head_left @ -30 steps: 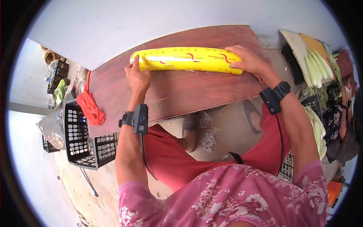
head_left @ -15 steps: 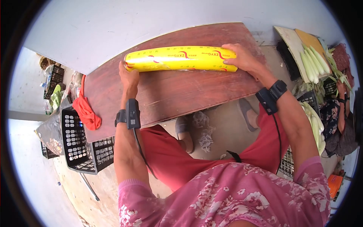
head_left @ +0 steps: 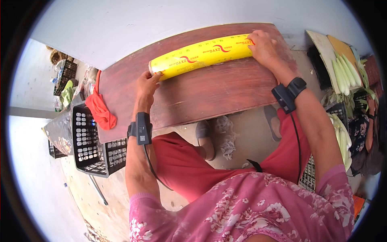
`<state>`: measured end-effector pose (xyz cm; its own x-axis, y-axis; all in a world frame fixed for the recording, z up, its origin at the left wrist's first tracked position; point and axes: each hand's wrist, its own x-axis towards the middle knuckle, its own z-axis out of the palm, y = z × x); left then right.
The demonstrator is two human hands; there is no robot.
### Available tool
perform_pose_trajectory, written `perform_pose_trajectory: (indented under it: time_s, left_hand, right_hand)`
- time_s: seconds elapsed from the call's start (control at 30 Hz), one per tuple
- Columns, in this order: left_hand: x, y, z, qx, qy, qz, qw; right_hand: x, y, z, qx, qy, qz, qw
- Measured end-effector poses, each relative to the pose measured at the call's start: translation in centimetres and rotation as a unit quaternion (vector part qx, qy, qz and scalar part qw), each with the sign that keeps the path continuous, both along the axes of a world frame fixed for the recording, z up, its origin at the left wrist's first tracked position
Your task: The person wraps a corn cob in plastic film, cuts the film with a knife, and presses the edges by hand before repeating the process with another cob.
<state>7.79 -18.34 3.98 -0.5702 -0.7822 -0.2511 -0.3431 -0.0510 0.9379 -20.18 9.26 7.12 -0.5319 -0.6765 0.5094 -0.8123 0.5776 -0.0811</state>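
A yellow roll of cling film (head_left: 201,56) with red lettering lies across the reddish-brown table (head_left: 193,94), its right end farther from me than its left. My left hand (head_left: 147,84) grips the near-left end, thumb on the yellow wrap beside the roll's open core. Around the right end are the fingers of my right hand (head_left: 264,48), curled over the top. Part of that end is hidden under the hand.
A red cloth (head_left: 100,111) hangs over the table's left edge beside a black plastic crate (head_left: 86,141). At right, pale green long vegetables (head_left: 346,74) lie on boards, with more (head_left: 342,139) below. Another person's arm (head_left: 370,121) shows at far right. A white wall (head_left: 161,20) stands behind the table.
The roll has tilted, its right end moving away from me and its left end slightly nearer. It has also turned, so its lettering sits differently. Both hands stay on its ends.
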Motion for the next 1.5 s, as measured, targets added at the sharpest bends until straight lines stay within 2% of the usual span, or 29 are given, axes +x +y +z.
perform_pose_trajectory:
  time_s: [0.03,0.13,0.23,0.33,0.47,0.57,0.77,0.97,1.07,1.17,1.27,1.5]
  left_hand:
    - [0.0,0.1,0.0,-0.003,-0.006,-0.001,1.000]
    - [0.1,0.2,0.1,-0.010,-0.015,-0.004,1.000]
    - [0.5,0.2,0.2,-0.015,-0.016,-0.015,1.000]
    - [1.1,0.4,0.1,-0.035,-0.019,-0.030,0.999]
    - [1.7,0.7,0.0,-0.052,-0.017,-0.049,0.997]
    - [1.8,0.4,-0.9,-0.069,-0.002,-0.050,0.996]
    - [2.1,0.6,-0.6,-0.088,-0.003,-0.047,0.995]
    - [2.1,0.3,-1.1,-0.093,-0.007,-0.061,0.994]
    - [2.2,0.4,-1.1,-0.108,-0.017,-0.062,0.992]
    - [2.3,0.5,-0.9,-0.120,-0.020,-0.062,0.991]
    - [2.2,0.4,-0.9,-0.128,-0.021,-0.064,0.989]
    - [2.3,0.4,-0.9,-0.134,-0.021,-0.069,0.988]
  right_hand:
    - [0.7,-0.7,0.0,-0.003,0.017,0.019,1.000]
    - [3.5,-3.5,-0.3,-0.043,-0.078,0.161,0.983]
    - [7.2,-6.3,0.0,-0.069,-0.175,0.234,0.954]
    - [9.6,-9.2,-0.3,-0.098,-0.197,0.259,0.940]
    - [12.0,-12.3,-0.7,-0.111,-0.206,0.258,0.937]
    - [13.6,-13.5,-0.9,-0.073,-0.140,0.234,0.959]
    - [15.3,-15.2,-1.3,-0.074,-0.106,0.196,0.972]
    - [15.1,-15.4,-1.6,-0.050,-0.021,0.229,0.972]
    - [14.9,-15.0,-1.6,-0.064,-0.033,0.254,0.965]
    - [14.2,-14.6,-1.3,-0.066,-0.117,0.260,0.956]
    - [14.4,-13.6,-1.2,-0.146,-0.078,0.257,0.952]
    - [14.1,-11.9,-1.1,-0.073,-0.014,0.266,0.961]
